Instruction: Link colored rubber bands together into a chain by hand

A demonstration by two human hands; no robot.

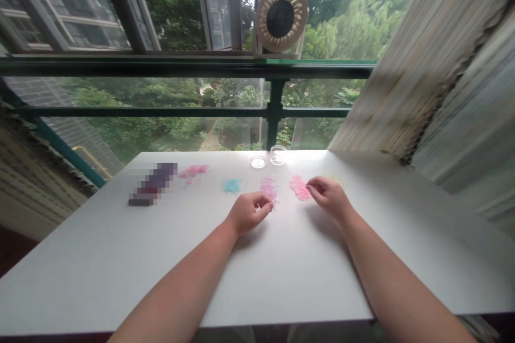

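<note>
My left hand [250, 211] is at the near edge of a patch of small purple bits [268, 187], its thumb and fingertips pinched together. Whatever lies between those fingertips is too small to name. At the right edge of a pink patch [298, 187] is my right hand [328, 194], its fingers also closed in a pinch, and what they hold, if anything, is hidden. Partly behind that hand, a pale yellow patch [337, 180] shows. A turquoise patch [232, 186] and another pink patch [194, 171] lie farther left on the white table [257, 278].
Two small clear round dishes [258, 162] [278, 155] stand by the table's far edge. A blurred-out dark oblong thing [153, 184] lies at the left. Beyond are a green railing [181, 68], a round white device [280, 16] and windows. A curtain [398, 64] hangs at the right.
</note>
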